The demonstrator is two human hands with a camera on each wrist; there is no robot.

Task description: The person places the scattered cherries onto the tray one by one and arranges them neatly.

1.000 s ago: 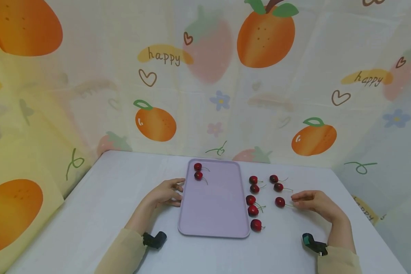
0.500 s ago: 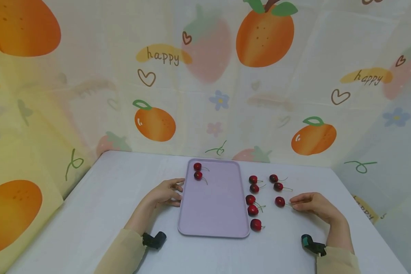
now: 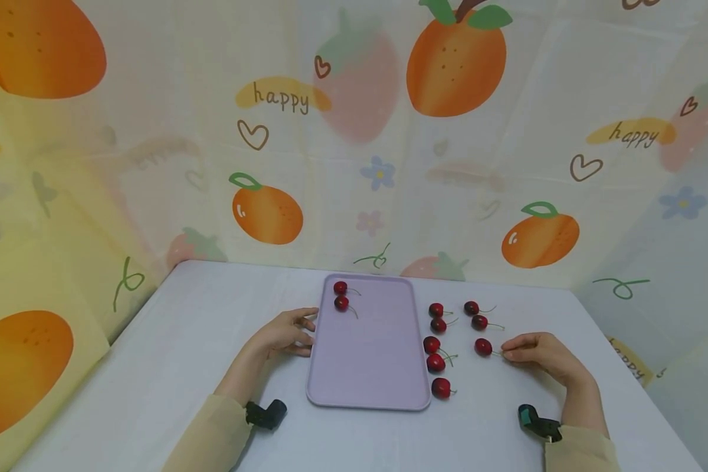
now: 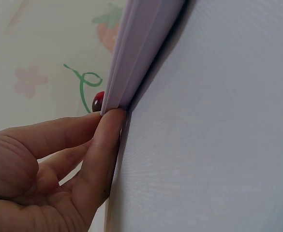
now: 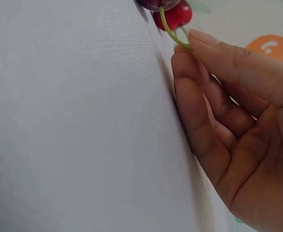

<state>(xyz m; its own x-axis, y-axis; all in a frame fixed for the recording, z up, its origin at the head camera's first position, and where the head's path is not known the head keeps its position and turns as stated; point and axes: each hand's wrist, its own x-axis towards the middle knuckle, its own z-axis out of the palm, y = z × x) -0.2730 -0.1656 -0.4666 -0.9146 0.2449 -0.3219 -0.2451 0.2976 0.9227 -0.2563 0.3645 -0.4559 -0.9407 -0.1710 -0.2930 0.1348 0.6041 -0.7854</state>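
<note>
My left hand (image 3: 287,333) is at the left edge of the lilac tray (image 3: 366,373); the left wrist view shows thumb and finger pinching its rim (image 4: 126,72). Two cherries with stems, an upper one (image 3: 340,288) and a lower one (image 3: 341,303), lie in the tray's far left corner. To the right, my right hand (image 3: 545,354) pinches the green stem (image 5: 169,30) of a dark red cherry (image 3: 483,347) between thumb and fingertip. That cherry appears to rest on the table. Its top is cut off in the right wrist view.
Several cherries (image 3: 441,388) line the tray's right side. Two more, one (image 3: 471,308) behind the other (image 3: 480,322), lie beyond the pinched one. A white cloth covers the table (image 3: 153,367); a fruit-print curtain (image 3: 354,164) hangs behind it.
The right fingers moved slightly left along the stem, then closed on it and shifted a little right; the cherry has shifted slightly with them. The left hand and tray stay in place.
</note>
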